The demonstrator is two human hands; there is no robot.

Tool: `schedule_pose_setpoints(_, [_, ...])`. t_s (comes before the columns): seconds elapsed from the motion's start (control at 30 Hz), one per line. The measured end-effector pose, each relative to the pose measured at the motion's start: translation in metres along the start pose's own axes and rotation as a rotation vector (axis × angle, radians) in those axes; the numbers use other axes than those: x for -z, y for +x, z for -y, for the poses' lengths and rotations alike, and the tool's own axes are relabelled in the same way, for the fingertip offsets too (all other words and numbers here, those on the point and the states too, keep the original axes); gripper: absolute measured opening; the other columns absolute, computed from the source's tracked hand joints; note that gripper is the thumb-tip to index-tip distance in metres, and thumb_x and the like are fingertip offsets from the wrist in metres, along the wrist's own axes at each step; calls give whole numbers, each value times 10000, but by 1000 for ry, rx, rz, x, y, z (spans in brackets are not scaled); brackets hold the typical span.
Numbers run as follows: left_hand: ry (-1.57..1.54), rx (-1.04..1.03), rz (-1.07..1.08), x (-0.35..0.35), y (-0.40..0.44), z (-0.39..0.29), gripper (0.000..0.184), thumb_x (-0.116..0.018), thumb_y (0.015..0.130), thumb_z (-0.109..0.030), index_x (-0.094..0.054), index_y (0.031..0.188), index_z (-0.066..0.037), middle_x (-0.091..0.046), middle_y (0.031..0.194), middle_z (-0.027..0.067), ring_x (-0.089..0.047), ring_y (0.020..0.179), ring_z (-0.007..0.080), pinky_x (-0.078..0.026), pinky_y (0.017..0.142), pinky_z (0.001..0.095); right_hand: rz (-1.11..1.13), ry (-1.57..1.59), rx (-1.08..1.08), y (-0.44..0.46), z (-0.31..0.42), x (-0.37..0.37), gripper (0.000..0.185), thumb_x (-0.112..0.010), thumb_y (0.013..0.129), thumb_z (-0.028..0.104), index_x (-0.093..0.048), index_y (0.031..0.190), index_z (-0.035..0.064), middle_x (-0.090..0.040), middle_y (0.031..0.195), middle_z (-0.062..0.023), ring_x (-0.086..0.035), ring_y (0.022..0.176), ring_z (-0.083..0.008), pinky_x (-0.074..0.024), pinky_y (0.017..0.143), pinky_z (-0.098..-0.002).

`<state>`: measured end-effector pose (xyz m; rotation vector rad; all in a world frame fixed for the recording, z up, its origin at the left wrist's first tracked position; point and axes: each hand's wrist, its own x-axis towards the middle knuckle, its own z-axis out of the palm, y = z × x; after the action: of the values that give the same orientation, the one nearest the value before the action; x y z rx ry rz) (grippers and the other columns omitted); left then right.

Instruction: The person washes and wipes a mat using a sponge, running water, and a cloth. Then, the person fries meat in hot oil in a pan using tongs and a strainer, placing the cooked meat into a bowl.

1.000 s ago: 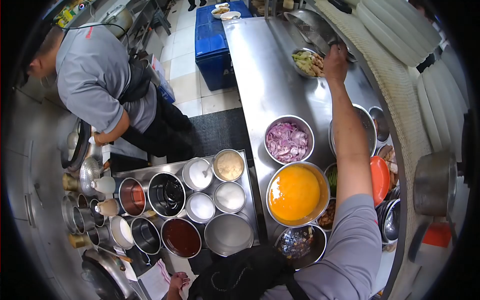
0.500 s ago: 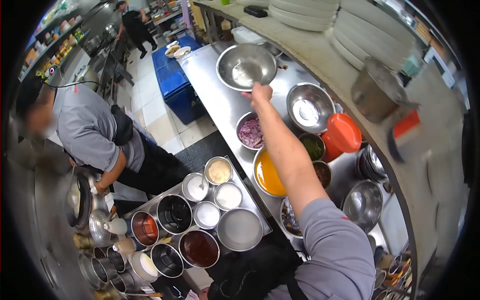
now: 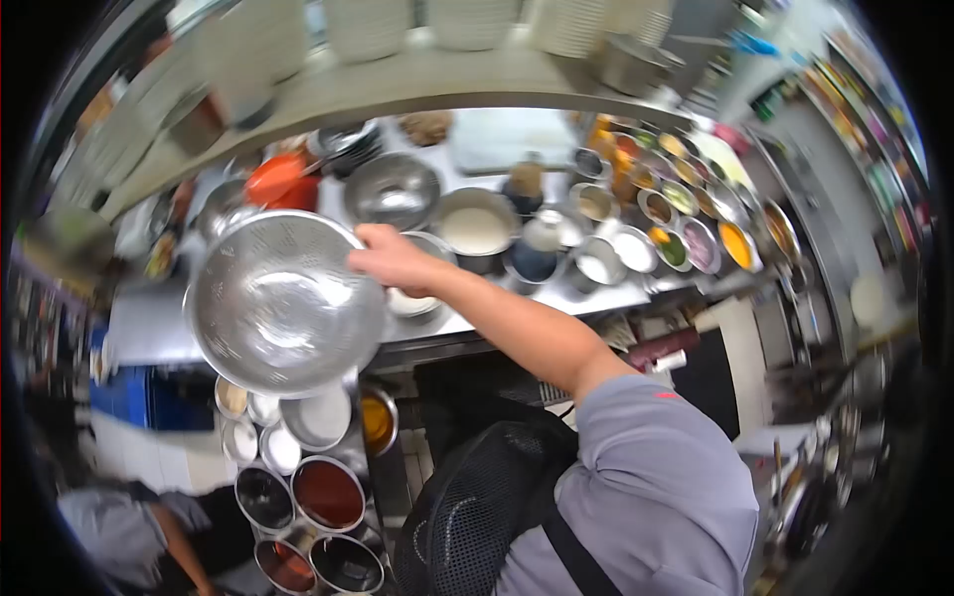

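Observation:
My right hand [image 3: 397, 260] grips the rim of a large metal colander [image 3: 283, 303], with perforated sides and a shiny inside in which I see no food. The colander hangs tilted in the air at the left, over the edge of the steel counter [image 3: 154, 323]. Beyond it are a red-orange container [image 3: 281, 181] and another metal bowl [image 3: 393, 191]. Just past my fingers, a pot of pale contents [image 3: 412, 301] is partly hidden by my hand. My left hand is out of view.
Small food pans [image 3: 701, 246] line the counter's right part. A white board [image 3: 512, 139] lies at the back, below a shelf [image 3: 427, 84] of stacked dishes. Pots of sauce [image 3: 328, 494] stand lower left, near a co-worker [image 3: 114, 536]. A blue bin [image 3: 179, 399] is at left.
My view has swung right along the counter. My right hand has brought the colander from the counter's far end, close to me. My left hand, low in the earliest frame, has left view.

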<state>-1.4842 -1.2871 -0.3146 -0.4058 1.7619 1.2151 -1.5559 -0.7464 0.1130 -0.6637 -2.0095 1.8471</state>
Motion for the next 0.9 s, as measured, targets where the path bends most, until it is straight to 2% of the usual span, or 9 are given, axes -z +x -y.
schedule_pose_setpoints(0.07, [98, -23, 55, -10, 9, -27, 290, -553, 909, -51, -490, 1190, -18, -609, 1059, 121, -613, 892, 204, -526, 722, 322, -111, 9, 147, -53, -26, 89, 239, -650, 798, 126, -624, 997, -3, -613, 867, -35, -553, 850, -100, -468, 740, -278])
schedule_pose_setpoints(0.13, [197, -53, 106, -25, 15, -48, 270, -563, 906, -57, -500, 1166, -18, -612, 1040, 114, -611, 878, 197, -523, 716, 318, -271, 10, 81, -127, -36, 176, 246, -675, 814, 107, -637, 1041, 19, -636, 945, -31, -587, 879, -111, -485, 760, -275])
schedule_pose_setpoints(0.2, [280, -76, 153, -44, 17, -66, 252, -573, 903, -62, -511, 1143, -18, -614, 1021, 107, -609, 864, 191, -521, 710, 314, -483, 93, 78, -204, -52, 254, 277, -656, 824, 85, -633, 1094, 29, -660, 936, -33, -617, 848, -109, -503, 740, -266])
schedule_pose_setpoints(0.3, [386, -108, 217, -84, 16, -86, 224, -589, 898, -69, -527, 1107, -17, -617, 993, 97, -607, 843, 181, -516, 701, 308, -873, 338, 105, -303, -83, 349, 185, -656, 842, 82, -632, 1021, 42, -670, 923, -58, -658, 795, -155, -541, 697, -305])
schedule_pose_setpoints(0.37, [453, -128, 254, -114, 12, -94, 206, -599, 895, -75, -538, 1084, -17, -620, 974, 90, -605, 829, 174, -513, 696, 304, -1120, 436, 81, -348, -99, 402, 191, -595, 849, 64, -597, 1034, 15, -653, 839, -82, -663, 746, -177, -547, 602, -320])
schedule_pose_setpoints(0.5, [583, -154, 317, -177, 4, -105, 173, -620, 889, -85, -560, 1037, -16, -624, 936, 77, -602, 801, 161, -507, 684, 296, -1456, 475, 138, -389, -149, 538, 243, -518, 862, 41, -547, 1088, -43, -654, 893, -151, -676, 714, -260, -577, 547, -359])
schedule_pose_setpoints(0.63, [687, -169, 325, -231, -10, -112, 146, -641, 884, -95, -581, 990, -16, -629, 898, 64, -598, 772, 147, -502, 673, 288, -1619, 515, 15, -396, -198, 683, 279, -465, 860, -4, -547, 1120, -62, -658, 986, -177, -686, 777, -288, -593, 628, -378])
schedule_pose_setpoints(0.7, [715, -185, 305, -250, -18, -118, 135, -651, 881, -100, -592, 966, -15, -631, 879, 57, -597, 758, 141, -499, 667, 284, -1655, 523, 7, -395, -230, 744, 322, -444, 879, -2, -519, 1175, -104, -647, 1025, -221, -694, 749, -306, -614, 582, -383])
schedule_pose_setpoints(0.9, [770, -280, 274, -297, -35, -139, 119, -682, 872, -116, -624, 896, -14, -638, 823, 37, -591, 716, 121, -490, 649, 272, -1650, 597, -139, -384, -247, 809, 327, -465, 914, 52, -515, 1205, -89, -635, 1069, -239, -701, 750, -316, -613, 556, -389])
